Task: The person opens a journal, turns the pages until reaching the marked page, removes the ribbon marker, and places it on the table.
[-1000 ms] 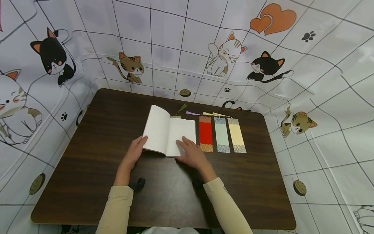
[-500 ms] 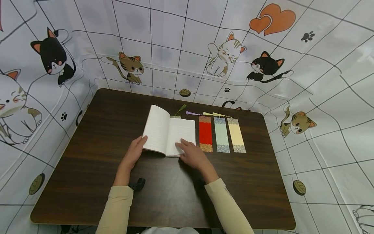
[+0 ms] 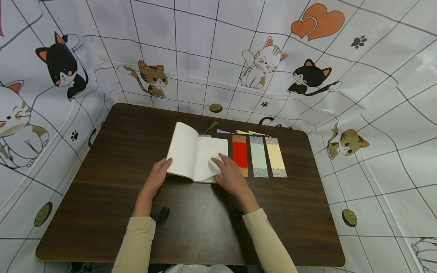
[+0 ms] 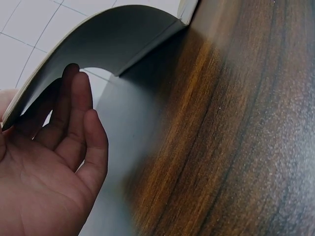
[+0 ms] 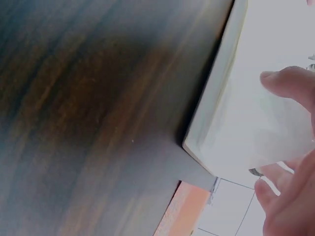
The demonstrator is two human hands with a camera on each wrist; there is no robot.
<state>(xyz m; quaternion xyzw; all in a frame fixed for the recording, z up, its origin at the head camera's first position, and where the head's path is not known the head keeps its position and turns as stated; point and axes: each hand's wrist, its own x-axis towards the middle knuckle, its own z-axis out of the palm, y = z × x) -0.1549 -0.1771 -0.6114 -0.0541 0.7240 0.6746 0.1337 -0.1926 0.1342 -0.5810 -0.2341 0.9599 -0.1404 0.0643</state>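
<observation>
An open notebook (image 3: 211, 151) with white pages lies on the table. My left hand (image 3: 158, 175) holds its raised left half, thumb on the page side. In the left wrist view, the fingers of the left hand (image 4: 59, 147) lie beneath the curved dark cover (image 4: 113, 37). At the lower right corner, my right hand (image 3: 233, 178) holds a page between thumb and fingers, and that corner is lifted. A green tassel (image 3: 211, 127) sticks out past the notebook's top edge. Right of the notebook lie a red bookmark (image 3: 239, 151), a pale green bookmark (image 3: 259, 156) and a yellow bookmark (image 3: 276, 156).
Purple and yellow tassels (image 3: 225, 132) extend leftward from the tops of the bookmarks. The dark wooden table (image 3: 112, 170) has rounded corners. Behind it and at the sides hangs a white sheet (image 3: 194, 45) printed with cartoon cats.
My right hand has shifted slightly right and away from me, and the lower right corner of the page has risen with it. The left hand has stayed in place.
</observation>
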